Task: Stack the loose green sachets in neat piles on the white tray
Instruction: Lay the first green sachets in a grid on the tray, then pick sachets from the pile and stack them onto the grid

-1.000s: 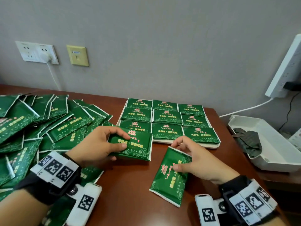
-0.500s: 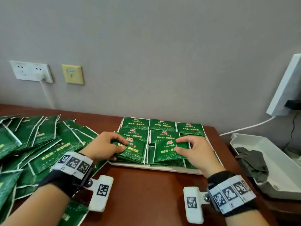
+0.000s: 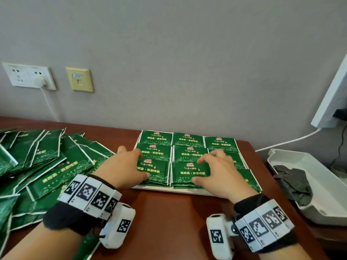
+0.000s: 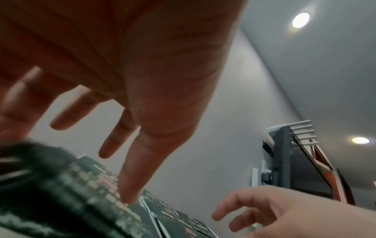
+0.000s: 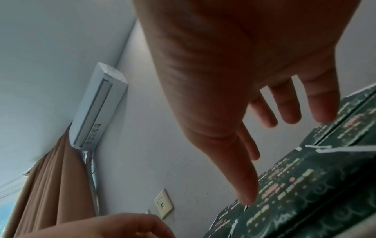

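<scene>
Reddish-brown wooden bench (image 3: 169, 212) against a grey wall (image 3: 187, 62); white double socket (image 3: 28, 76) with a plug and a yellowish wall plate (image 3: 79, 79) at left, white power strip (image 3: 330, 102) propped at right. White bin (image 3: 319, 184) holding dark cloth at the bench's right end. Seen from the right wrist, an air conditioner (image 5: 99, 106) above a brown curtain (image 5: 52, 185).

Left hand (image 3: 125, 166) palm down, fingers straight and spread, thumb on the near-left pile's top sachet (image 3: 155, 171). Right hand (image 3: 219, 175) likewise flat and spread, fingers apart, thumb and fingertips resting on the near-middle pile's top sachet (image 3: 187, 173). Neither hand curled round anything.

Stacked sachets in three rows of three on the white tray (image 3: 169, 189), long axes left to right, printed text upright toward the viewer. Loose green sachets (image 3: 47, 166) fanned in an overlapping heap at left of the tray, pointing every which way.
</scene>
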Demonstrator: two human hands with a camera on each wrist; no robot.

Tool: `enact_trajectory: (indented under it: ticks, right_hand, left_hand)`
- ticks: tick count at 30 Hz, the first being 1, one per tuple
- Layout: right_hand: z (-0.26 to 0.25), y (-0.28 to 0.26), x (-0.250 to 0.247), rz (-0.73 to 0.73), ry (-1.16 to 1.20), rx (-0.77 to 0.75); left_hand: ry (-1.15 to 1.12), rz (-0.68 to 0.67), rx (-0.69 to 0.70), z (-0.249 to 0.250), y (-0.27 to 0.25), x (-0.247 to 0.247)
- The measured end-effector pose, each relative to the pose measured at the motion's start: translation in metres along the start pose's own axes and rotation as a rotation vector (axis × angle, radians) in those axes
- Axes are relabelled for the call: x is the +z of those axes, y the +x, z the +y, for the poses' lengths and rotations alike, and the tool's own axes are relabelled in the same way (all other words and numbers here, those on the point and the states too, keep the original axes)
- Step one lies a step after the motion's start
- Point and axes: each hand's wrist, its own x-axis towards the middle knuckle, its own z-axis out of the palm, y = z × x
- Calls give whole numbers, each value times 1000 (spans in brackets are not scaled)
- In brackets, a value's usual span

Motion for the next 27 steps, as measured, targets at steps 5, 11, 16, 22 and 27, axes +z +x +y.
enact_trajectory:
  ticks: [5, 11, 16, 22, 27]
  right_hand:
    - [-7, -3, 5, -228, -93, -89]
    - [-10, -7, 4, -284, -132, -116]
    - [-12, -7, 4, -275, -146, -127]
    - [-11, -7, 4, -284, -144, -125]
    - [-11, -5, 4, -246, -128, -150]
  left_hand:
    - [73, -45, 55, 6, -1, 7]
    - [40, -101, 74, 6, 1, 10]
    - [73, -101, 82, 10, 0, 12]
    - [85, -88, 94, 10, 3, 15]
    - [34, -48, 122, 6, 5, 14]
